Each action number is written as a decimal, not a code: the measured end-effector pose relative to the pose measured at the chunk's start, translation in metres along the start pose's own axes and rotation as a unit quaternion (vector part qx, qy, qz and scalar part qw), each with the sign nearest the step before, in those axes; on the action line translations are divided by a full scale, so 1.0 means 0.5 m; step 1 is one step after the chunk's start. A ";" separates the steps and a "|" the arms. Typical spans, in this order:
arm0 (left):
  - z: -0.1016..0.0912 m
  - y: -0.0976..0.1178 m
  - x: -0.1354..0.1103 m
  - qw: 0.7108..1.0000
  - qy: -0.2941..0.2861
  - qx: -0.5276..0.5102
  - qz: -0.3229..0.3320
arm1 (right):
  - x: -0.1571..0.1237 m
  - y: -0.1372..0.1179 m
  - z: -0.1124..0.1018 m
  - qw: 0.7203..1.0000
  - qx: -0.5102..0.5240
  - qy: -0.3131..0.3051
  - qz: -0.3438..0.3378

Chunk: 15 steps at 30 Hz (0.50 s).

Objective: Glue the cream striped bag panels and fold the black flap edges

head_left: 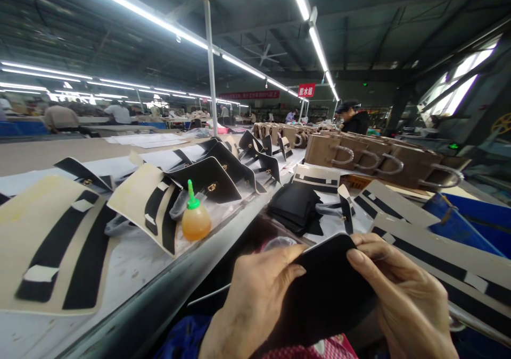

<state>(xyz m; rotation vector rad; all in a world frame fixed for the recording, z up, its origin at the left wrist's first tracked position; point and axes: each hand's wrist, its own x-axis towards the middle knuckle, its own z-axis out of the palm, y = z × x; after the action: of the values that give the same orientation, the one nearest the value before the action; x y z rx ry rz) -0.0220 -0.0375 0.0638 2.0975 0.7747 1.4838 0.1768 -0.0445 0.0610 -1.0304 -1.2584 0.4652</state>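
Close in front of me, a black bag panel [325,290] is held between both hands above my lap. My left hand [259,290] pinches its upper left edge between thumb and fingers. At the upper right corner, my right hand [399,284] grips the same panel, thumb on the near face. A stack of black pieces [295,207] lies just beyond the panel. On the table to the left stands a glue bottle [195,223] with a green nozzle and amber liquid. Near it are black flap pieces with gold clasps [211,181].
Cream panels with black strips [59,247] lie at left; similar panels [443,258] lie at right. Several brown bags with wrapped handles [371,157] stand in rows behind. A blue bin [475,220] sits at right. A person [353,118] is farther back.
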 end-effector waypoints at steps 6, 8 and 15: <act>0.011 -0.006 -0.001 0.996 0.034 0.063 0.049 | -0.008 -0.014 0.011 0.999 0.000 0.010 -0.039; 0.021 -0.006 -0.001 0.989 0.054 0.108 0.080 | -0.012 -0.021 0.015 0.999 -0.004 0.014 -0.046; 0.032 -0.004 -0.005 0.979 0.079 0.156 0.106 | -0.025 -0.022 0.014 0.996 -0.044 0.025 -0.068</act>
<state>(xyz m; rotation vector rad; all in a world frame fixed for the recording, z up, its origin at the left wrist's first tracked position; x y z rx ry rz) -0.0078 -0.0384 0.0556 2.3762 0.9163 1.7555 0.1641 -0.0570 0.0630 -1.0169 -1.3030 0.2797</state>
